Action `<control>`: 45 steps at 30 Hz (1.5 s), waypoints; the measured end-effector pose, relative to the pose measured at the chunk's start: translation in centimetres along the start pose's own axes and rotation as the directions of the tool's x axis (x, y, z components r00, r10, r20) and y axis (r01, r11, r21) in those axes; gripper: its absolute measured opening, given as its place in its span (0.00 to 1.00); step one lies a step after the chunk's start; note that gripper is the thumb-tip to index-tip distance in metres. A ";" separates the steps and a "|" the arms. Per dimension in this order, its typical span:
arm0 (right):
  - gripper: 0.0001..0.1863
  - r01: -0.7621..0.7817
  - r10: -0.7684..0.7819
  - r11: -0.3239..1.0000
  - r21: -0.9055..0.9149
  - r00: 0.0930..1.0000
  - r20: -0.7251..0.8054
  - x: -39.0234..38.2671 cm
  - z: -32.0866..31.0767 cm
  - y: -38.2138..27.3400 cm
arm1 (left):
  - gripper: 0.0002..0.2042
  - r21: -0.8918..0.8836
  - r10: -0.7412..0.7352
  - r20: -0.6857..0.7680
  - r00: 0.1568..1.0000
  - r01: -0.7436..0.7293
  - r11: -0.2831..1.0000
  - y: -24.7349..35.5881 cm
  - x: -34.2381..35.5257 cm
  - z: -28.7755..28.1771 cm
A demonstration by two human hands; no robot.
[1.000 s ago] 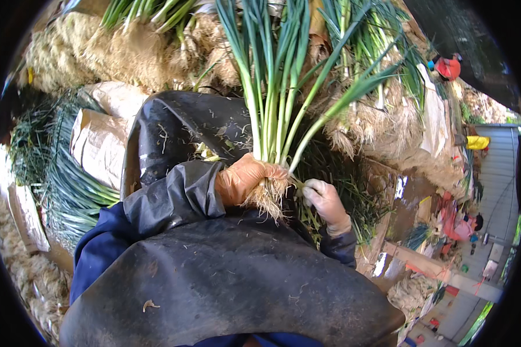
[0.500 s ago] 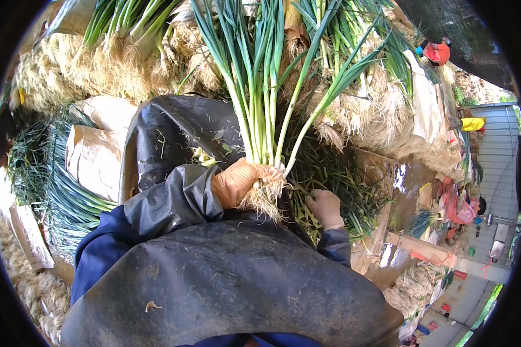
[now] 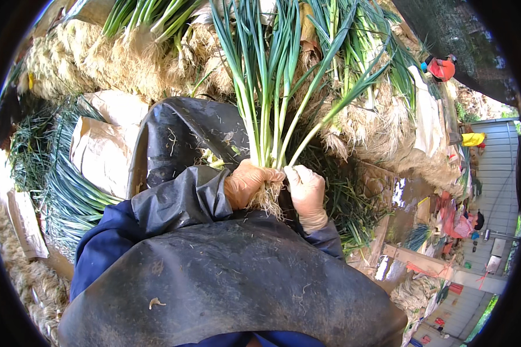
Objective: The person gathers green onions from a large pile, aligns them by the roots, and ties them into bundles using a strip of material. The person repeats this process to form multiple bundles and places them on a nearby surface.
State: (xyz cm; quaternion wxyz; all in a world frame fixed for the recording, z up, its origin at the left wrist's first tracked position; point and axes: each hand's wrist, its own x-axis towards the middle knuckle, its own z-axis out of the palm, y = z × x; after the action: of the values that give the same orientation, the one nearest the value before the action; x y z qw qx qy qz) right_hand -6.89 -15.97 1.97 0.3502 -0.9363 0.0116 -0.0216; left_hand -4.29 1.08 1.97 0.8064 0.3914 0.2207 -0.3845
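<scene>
My left hand (image 3: 246,184), in a thin pale glove, is closed round the lower stems of a bunch of green onions (image 3: 264,124). The pale roots (image 3: 267,202) hang below my fist, and the green leaves fan out away from me. Beside it, my right hand (image 3: 308,194), gloved too, has thumb and fingers pinched at the base of the rightmost green onion stalk (image 3: 318,128), which leans apart from the rest. Its fingertips almost meet my left fingers. A dark apron (image 3: 231,277) covers my lap under both hands.
Piled green onions with matted roots (image 3: 116,63) line the far side. More green onions (image 3: 78,191) lie at left by brown paper (image 3: 101,151). Loose leaf scraps (image 3: 353,211) heap right of my hands. A person in pink (image 3: 465,224) and another in red (image 3: 443,69) are at far right.
My right hand has risen from the leaf scraps to the bunch and pinched the outer stalk. My left hand keeps its grip; the whole view has shifted slightly.
</scene>
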 end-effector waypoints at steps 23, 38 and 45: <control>0.06 0.113 -0.098 0.971 0.210 0.992 -0.079 2.3 1.6 -2.3 | 0.12 0.047 0.128 0.133 0.983 -0.136 0.990 0.2 0.2 -2.6; 0.05 -0.353 -0.035 0.343 0.870 0.921 0.387 -1.9 -2.3 -1.1 | 0.15 -0.019 0.331 0.381 0.863 -0.351 0.936 -0.9 -0.5 -1.1; 0.04 -0.013 -0.167 0.749 0.663 0.964 0.207 -1.0 -4.8 -5.3 | 0.24 0.069 0.361 0.387 0.848 -0.417 0.907 -1.2 0.5 -1.3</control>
State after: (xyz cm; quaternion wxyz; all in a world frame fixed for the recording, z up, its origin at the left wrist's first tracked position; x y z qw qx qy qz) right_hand -8.13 -15.07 8.97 0.6545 -0.7474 -0.0806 0.0808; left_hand -5.02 1.46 0.35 0.8625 0.4088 -0.0469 -0.2946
